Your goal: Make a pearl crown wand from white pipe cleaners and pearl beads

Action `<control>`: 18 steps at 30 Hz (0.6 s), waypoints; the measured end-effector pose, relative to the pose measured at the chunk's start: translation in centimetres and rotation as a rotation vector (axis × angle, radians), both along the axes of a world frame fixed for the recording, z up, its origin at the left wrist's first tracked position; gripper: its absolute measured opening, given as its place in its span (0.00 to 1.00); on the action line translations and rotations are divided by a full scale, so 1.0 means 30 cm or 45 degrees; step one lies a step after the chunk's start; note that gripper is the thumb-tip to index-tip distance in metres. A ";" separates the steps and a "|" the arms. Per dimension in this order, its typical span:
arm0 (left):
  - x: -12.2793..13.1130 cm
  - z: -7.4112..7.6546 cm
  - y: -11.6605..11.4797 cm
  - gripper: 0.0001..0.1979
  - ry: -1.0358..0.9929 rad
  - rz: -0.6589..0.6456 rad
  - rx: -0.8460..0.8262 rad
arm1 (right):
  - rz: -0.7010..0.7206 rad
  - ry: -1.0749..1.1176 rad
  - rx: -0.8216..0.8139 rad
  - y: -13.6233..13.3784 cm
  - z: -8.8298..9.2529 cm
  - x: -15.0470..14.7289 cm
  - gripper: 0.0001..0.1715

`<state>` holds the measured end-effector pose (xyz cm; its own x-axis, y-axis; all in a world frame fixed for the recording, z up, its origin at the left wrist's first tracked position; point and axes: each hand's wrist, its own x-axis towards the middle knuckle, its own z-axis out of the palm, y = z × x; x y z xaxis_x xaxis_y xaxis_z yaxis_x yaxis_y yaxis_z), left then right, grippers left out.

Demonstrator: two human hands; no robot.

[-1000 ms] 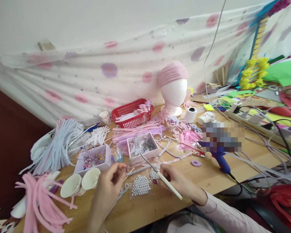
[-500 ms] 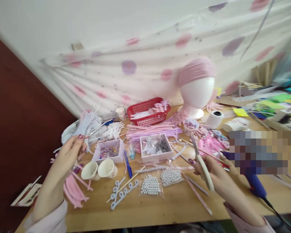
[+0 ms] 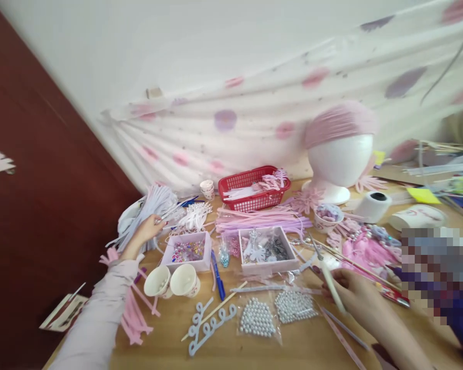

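My left hand (image 3: 148,229) reaches far left across the wooden table (image 3: 170,339) to a bundle of pale lilac pipe cleaners (image 3: 150,208); its fingers curl onto the strands. My right hand (image 3: 357,298) rests low at the right, closed round a thin white-handled tool (image 3: 329,277) whose metal tip points up and away. Two bags of white pearl beads (image 3: 278,312) lie just left of the right hand. Two paper cups (image 3: 173,281) lie on their sides near my left sleeve.
Two lilac trays of gems and trims (image 3: 266,250), a red basket (image 3: 253,187), pink pipe cleaners (image 3: 254,218), a blue pen (image 3: 217,270), a foam head with a pink cap (image 3: 339,154), a tape roll (image 3: 372,205) and pink feathers (image 3: 364,249) crowd the table. A dark red wall (image 3: 42,180) stands left.
The view swung left. My left hand moved from the table's front middle out to the lilac pipe cleaner bundle. My right hand kept the tool and stayed low right.
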<state>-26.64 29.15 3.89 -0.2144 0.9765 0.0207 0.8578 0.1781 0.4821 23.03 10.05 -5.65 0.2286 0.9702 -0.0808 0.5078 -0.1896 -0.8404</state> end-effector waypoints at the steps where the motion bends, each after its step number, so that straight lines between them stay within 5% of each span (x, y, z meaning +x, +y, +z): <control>1: 0.003 0.000 0.012 0.12 0.032 -0.003 0.001 | 0.041 -0.025 0.024 0.001 0.020 -0.017 0.22; 9: 0.132 0.076 -0.022 0.17 0.058 -0.354 0.070 | 0.117 -0.501 -0.031 0.004 0.100 -0.119 0.18; 14: 0.310 0.093 -0.238 0.19 0.072 -0.720 0.150 | 0.078 -0.634 -0.126 0.028 0.112 -0.169 0.12; 18: 0.369 0.007 -0.453 0.18 0.048 -0.974 0.066 | 0.090 -0.705 -0.143 0.046 0.153 -0.176 0.11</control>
<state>-15.58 15.56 4.09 0.5225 0.8502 0.0645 0.7489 -0.4938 0.4419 17.74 11.42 -1.05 0.2011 0.9770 -0.0707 0.8815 -0.2120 -0.4219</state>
